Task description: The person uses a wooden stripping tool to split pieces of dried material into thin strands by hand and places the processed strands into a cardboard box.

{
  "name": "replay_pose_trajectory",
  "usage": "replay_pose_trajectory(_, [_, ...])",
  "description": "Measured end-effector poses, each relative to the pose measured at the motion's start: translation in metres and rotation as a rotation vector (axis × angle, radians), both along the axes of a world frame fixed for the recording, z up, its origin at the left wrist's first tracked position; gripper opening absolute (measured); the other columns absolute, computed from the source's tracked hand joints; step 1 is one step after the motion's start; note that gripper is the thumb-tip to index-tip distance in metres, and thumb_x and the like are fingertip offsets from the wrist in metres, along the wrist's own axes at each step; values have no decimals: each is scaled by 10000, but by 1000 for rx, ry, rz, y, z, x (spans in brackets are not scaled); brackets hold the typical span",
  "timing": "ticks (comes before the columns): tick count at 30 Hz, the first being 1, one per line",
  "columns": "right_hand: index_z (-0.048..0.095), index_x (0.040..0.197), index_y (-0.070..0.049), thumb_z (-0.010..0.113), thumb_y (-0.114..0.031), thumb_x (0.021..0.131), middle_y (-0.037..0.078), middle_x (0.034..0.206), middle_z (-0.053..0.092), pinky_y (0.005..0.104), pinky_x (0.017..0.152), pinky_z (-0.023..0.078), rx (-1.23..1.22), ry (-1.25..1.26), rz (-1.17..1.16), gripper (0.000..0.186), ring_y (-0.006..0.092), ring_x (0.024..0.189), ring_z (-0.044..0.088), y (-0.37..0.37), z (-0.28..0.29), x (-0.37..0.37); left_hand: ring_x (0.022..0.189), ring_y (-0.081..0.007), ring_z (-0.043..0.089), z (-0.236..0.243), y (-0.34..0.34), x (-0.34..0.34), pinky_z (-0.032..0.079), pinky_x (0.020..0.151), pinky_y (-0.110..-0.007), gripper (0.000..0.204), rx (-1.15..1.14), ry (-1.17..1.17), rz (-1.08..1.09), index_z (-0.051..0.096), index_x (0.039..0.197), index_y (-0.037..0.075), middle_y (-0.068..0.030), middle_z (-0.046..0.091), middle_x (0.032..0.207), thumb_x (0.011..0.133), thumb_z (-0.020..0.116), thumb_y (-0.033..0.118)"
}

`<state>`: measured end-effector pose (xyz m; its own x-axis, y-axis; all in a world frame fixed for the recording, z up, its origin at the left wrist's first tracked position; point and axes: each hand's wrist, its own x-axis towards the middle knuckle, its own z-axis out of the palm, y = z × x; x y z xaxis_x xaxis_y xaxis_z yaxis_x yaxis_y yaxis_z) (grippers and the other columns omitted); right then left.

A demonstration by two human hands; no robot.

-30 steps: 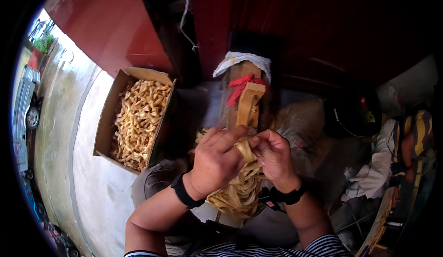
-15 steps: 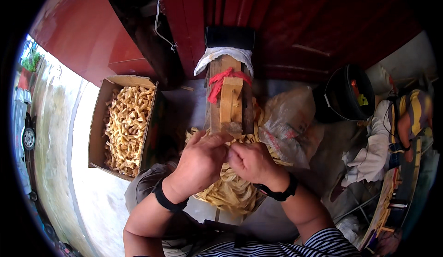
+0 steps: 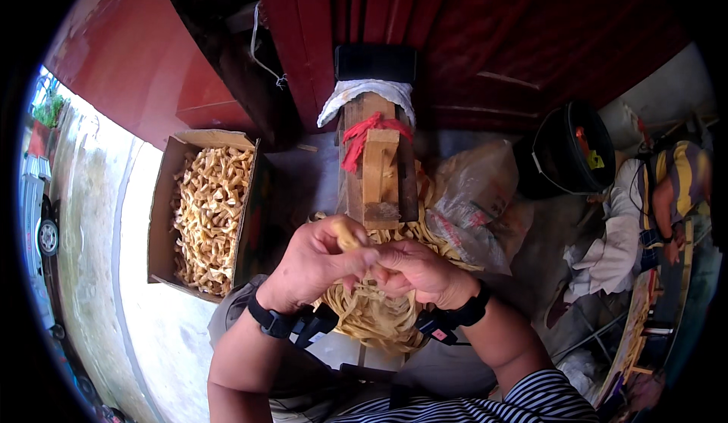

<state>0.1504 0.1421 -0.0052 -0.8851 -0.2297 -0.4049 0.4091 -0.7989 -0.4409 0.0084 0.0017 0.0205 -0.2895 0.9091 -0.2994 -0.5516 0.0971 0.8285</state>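
Note:
My left hand (image 3: pixel 315 264) is closed, pinching a pale yellow strip (image 3: pixel 346 235) that bends up over its thumb and forefinger. My right hand (image 3: pixel 425 271) meets it at the fingertips, its fingers closed on the same strip; most of the strip is hidden between the hands. Below them lies a heap of loose, pale yellow strips (image 3: pixel 371 320). Just beyond my hands stands a wooden block (image 3: pixel 381 214) on a bench-like wooden stand (image 3: pixel 353 188), with a red cloth (image 3: pixel 356 138) tied round it.
A cardboard box (image 3: pixel 161 233) full of short knotted pieces (image 3: pixel 212 218) stands at left. A clear plastic bag (image 3: pixel 474 188) lies right of the stand, near a black bucket (image 3: pixel 553 154). A white cloth (image 3: pixel 364 89) covers the stand's far end. Another person's arm (image 3: pixel 663 210) shows at far right.
My hands have turned, so the left palm and the strip over its thumb now show. They have drawn slightly back from the wooden block.

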Motion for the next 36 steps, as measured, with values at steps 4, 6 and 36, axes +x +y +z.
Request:
replay_pose_trajectory(4, [636, 949, 18, 679, -257, 887, 23, 769, 607, 185, 506, 375, 603, -107, -170, 285, 33, 598, 489, 16, 4, -2, 456, -69, 460, -15, 3, -3, 371, 422, -206, 105, -53, 56, 181, 529, 822, 44, -22, 567, 646, 879, 617, 39])
replay_pose_trajectory(6, [634, 938, 10, 691, -254, 877, 20, 787, 622, 201, 555, 413, 948, -3, -378, 277, 48, 650, 523, 26, -17, -6, 482, -69, 477, -22, 20, -5, 383, 446, -205, 94, -82, 158, 209, 534, 836, 46, -18, 569, 657, 888, 613, 51])
replay_pose_trajectory(36, [611, 735, 10, 591, 6, 833, 22, 620, 585, 258, 528, 395, 764, 389, -117, 100, 70, 577, 506, 1, 3, -3, 474, -217, 482, 7, -3, 23, 363, 459, -327, 396, 132, 1173, -7, 694, 866, 24, -66, 492, 581, 817, 684, 417])
